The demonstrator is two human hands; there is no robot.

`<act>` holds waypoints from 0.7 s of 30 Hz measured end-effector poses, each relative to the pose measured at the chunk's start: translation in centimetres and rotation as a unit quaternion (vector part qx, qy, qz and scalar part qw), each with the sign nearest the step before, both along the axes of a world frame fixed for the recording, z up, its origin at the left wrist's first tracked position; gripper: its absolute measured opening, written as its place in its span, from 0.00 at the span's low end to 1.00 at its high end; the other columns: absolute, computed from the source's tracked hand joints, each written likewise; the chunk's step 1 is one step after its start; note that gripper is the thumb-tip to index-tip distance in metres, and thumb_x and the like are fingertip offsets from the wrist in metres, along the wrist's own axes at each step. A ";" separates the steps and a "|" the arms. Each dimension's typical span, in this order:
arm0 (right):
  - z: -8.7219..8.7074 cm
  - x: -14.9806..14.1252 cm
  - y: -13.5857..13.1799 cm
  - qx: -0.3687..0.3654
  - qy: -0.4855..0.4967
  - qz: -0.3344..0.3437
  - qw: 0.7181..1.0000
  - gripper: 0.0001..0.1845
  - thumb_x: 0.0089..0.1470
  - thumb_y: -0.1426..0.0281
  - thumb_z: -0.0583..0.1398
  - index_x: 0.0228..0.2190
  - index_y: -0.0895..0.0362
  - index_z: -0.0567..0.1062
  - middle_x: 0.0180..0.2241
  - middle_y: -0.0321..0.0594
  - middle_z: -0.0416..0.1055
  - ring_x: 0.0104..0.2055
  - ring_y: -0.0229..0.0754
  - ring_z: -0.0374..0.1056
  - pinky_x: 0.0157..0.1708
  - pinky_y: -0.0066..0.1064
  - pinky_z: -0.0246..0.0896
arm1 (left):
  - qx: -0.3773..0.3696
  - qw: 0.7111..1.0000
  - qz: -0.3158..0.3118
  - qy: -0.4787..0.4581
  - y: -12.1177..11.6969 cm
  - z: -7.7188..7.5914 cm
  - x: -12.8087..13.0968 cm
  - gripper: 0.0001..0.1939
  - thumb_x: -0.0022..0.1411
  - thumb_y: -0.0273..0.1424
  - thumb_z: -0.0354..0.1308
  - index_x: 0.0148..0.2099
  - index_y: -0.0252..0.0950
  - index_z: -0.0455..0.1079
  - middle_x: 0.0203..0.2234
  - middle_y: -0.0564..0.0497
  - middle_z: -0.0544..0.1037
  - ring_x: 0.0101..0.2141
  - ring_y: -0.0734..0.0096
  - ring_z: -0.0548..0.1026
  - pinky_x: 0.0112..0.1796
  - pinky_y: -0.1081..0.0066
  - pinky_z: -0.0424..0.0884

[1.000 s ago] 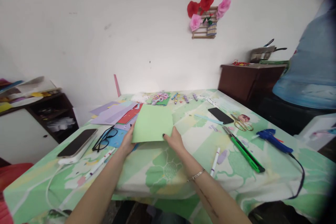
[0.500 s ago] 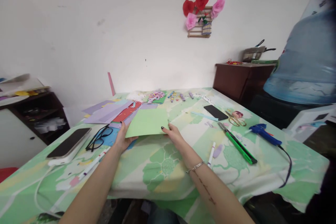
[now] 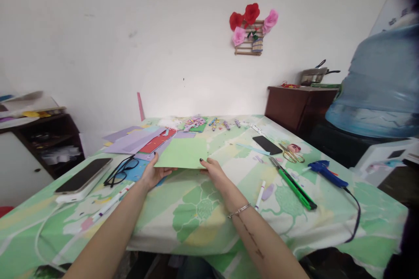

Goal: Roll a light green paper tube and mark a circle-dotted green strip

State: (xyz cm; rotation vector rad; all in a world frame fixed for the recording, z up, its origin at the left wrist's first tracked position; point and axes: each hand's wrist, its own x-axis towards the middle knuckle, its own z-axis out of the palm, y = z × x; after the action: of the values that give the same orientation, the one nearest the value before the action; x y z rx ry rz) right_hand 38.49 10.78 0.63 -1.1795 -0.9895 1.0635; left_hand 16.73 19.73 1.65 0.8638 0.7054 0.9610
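A sheet of light green paper (image 3: 181, 152) is held between both hands, just above the table. At its left edge my left hand (image 3: 153, 176) grips it, thumb on top and fingers underneath. My right hand (image 3: 214, 171) pinches the near right corner, thumb over the paper; its other fingers are partly hidden. Beyond the sheet lie purple paper (image 3: 131, 143), a red sheet (image 3: 155, 143) and a heap of pink paper strips (image 3: 195, 123). Blue paper (image 3: 136, 171) sits beside my left hand, partly covered by it.
On the left are black-framed glasses (image 3: 121, 171), a phone (image 3: 84, 176) on a white box and a marker (image 3: 113, 202). To the right lie another marker (image 3: 260, 195), a green utility knife (image 3: 294, 185), a black phone (image 3: 267, 144), gold scissors (image 3: 291, 154) and a blue glue gun (image 3: 329, 173).
The camera view has tilted up slightly, so the wall items appear lower. Both hands still hold the green paper, which looks flatter and shifted slightly left in view.
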 end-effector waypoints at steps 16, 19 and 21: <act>-1.0 0.0 1.1 -0.037 0.074 -0.056 0.995 0.20 0.28 0.80 0.58 0.31 0.59 0.66 0.25 0.35 0.68 0.24 0.37 0.64 0.25 0.28 0.62 | 0.018 0.999 -0.010 0.025 0.6 -0.2 0.3 0.13 0.63 0.27 0.44 0.47 0.30 0.65 0.24 0.45 0.78 0.25 0.67 0.77 0.22 0.76 0.72; -1.0 0.1 1.2 -0.047 0.080 -0.059 0.994 0.21 0.28 0.80 0.56 0.31 0.59 0.65 0.22 0.33 0.67 0.22 0.36 0.63 0.22 0.26 0.60 | 0.017 0.999 0.008 0.041 0.8 -0.4 0.3 0.14 0.60 0.24 0.45 0.47 0.29 0.66 0.24 0.45 0.78 0.25 0.67 0.77 0.23 0.75 0.72; -0.9 0.1 1.1 -0.050 0.086 -0.060 0.993 0.21 0.28 0.81 0.55 0.31 0.59 0.64 0.22 0.32 0.66 0.22 0.34 0.63 0.22 0.25 0.60 | 0.021 0.998 0.021 0.050 0.8 -0.5 0.3 0.15 0.58 0.24 0.48 0.48 0.30 0.66 0.27 0.45 0.78 0.26 0.66 0.77 0.24 0.75 0.72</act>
State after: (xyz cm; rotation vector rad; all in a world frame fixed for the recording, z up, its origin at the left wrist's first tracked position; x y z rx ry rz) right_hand 38.56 11.88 -0.22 -1.1920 -0.7309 1.1092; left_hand 17.01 20.55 1.18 0.9430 0.7940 0.9769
